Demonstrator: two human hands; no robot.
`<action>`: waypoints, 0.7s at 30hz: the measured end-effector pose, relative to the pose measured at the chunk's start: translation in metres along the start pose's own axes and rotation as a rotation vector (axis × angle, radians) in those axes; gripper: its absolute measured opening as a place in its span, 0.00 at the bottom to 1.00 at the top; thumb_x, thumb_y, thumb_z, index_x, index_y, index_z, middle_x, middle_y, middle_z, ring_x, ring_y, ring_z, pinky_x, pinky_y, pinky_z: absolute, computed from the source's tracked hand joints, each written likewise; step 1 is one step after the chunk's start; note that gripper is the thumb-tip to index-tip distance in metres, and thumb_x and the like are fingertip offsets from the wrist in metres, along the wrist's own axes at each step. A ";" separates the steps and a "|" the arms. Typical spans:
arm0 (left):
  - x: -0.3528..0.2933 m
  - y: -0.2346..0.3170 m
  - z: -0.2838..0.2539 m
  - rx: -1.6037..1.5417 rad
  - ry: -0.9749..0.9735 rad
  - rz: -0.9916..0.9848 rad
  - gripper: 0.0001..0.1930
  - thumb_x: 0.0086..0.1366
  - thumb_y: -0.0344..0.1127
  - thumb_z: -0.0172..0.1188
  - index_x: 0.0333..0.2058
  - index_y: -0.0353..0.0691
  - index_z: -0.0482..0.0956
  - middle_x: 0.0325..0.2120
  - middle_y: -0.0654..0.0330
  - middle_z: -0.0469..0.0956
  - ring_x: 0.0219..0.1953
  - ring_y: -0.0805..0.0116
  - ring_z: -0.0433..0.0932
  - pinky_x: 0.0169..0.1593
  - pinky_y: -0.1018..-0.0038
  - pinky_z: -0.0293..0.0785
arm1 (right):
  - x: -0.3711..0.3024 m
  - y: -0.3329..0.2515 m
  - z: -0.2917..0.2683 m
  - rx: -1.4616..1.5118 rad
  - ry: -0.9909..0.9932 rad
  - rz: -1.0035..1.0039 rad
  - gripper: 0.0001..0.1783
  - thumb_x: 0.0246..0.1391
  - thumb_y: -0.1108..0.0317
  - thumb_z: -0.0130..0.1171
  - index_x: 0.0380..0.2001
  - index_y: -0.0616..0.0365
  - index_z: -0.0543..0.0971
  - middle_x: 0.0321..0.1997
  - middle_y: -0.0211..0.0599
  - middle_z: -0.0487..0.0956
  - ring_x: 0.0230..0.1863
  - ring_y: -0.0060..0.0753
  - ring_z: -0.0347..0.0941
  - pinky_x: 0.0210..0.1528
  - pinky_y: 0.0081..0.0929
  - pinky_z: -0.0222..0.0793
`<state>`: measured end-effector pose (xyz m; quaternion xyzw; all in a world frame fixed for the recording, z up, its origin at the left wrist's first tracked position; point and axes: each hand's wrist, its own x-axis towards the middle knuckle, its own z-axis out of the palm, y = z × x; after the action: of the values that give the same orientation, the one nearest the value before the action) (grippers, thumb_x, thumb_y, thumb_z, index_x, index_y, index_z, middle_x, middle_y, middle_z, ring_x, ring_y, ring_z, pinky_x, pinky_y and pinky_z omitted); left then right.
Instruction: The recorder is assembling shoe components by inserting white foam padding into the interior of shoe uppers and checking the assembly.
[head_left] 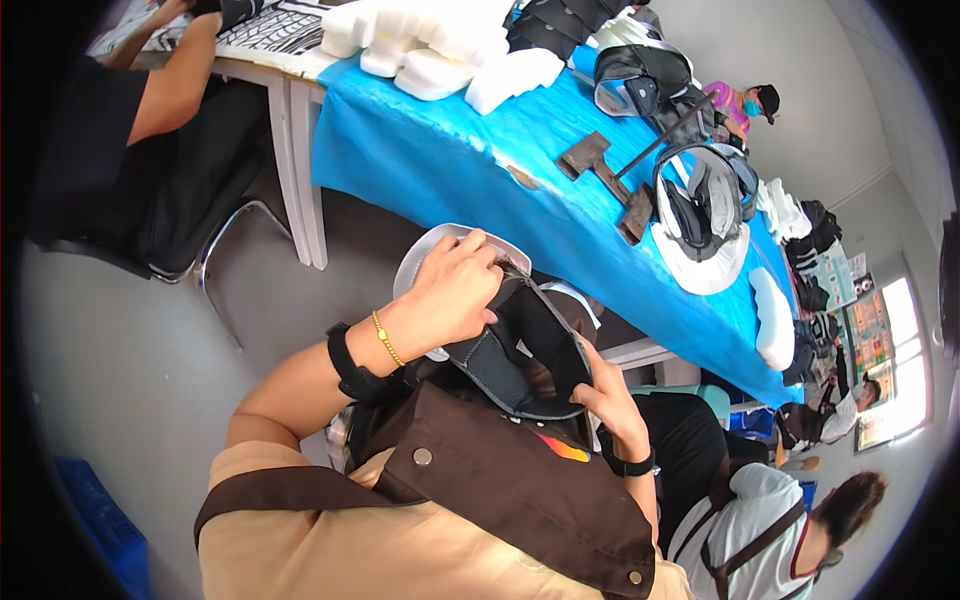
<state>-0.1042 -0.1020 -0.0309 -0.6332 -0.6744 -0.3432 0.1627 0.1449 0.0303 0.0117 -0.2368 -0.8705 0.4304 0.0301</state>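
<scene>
In front of my chest I hold a black padded liner (492, 372), which looks like a helmet liner, with its hollow inside turned up toward me. A pale grey curved rim (418, 262) runs along its far left side. My left hand (455, 285) is closed over that rim and the dark edge beside it, fingers bent. On the opposite side my right hand (608, 400) pinches the liner's edge, thumb inside the opening. The underside of the liner is hidden.
A blue-covered table (430, 170) stands ahead, bearing white foam pieces (420, 50), a brown metal stand (610, 185) and another liner with a white brim (700, 255). One person (100, 150) sits at the far left, another (750, 520) at the lower right. A blue crate (95, 520) is lower left.
</scene>
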 end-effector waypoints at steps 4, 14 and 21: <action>-0.010 -0.006 0.008 -0.102 -0.139 -0.189 0.08 0.55 0.33 0.68 0.30 0.38 0.78 0.25 0.52 0.78 0.34 0.51 0.80 0.36 0.59 0.76 | 0.000 0.010 0.001 -0.007 0.012 0.039 0.47 0.33 0.72 0.52 0.66 0.61 0.65 0.35 0.47 0.79 0.34 0.35 0.77 0.44 0.27 0.72; -0.007 -0.033 0.014 -0.088 0.123 -0.141 0.13 0.56 0.41 0.70 0.34 0.40 0.79 0.26 0.57 0.80 0.32 0.52 0.81 0.31 0.60 0.76 | 0.005 0.025 0.000 0.152 -0.005 0.037 0.41 0.33 0.75 0.52 0.60 0.64 0.71 0.29 0.36 0.77 0.31 0.25 0.71 0.35 0.22 0.68; 0.000 -0.043 0.004 -0.136 -0.179 -0.250 0.17 0.51 0.38 0.73 0.36 0.36 0.79 0.27 0.48 0.81 0.35 0.46 0.82 0.36 0.56 0.77 | 0.003 0.028 0.005 0.353 0.048 0.129 0.41 0.32 0.79 0.50 0.59 0.70 0.71 0.35 0.33 0.77 0.35 0.20 0.69 0.35 0.16 0.64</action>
<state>-0.1447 -0.0974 -0.0447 -0.5820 -0.7348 -0.3481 0.0148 0.1517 0.0429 -0.0130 -0.2932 -0.7637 0.5716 0.0642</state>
